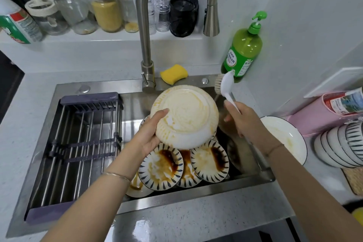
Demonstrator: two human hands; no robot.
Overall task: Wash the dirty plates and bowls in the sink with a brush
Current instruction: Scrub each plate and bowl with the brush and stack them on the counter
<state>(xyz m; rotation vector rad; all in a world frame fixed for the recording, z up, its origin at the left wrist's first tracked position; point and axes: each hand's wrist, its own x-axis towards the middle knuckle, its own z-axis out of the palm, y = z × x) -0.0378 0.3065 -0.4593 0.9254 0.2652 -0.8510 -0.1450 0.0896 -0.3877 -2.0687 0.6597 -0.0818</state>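
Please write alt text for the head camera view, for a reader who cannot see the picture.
Over a steel sink, the left hand holds a tilted white plate smeared with yellow residue, while the right hand grips a white plastic dish brush beside it. Blue-patterned plates stained with brown sauce lie below; the curved steel faucet runs no visible water.

Brushed steel sink (137,203), glossy ceramic plate (186,118), white plastic brush (225,86)
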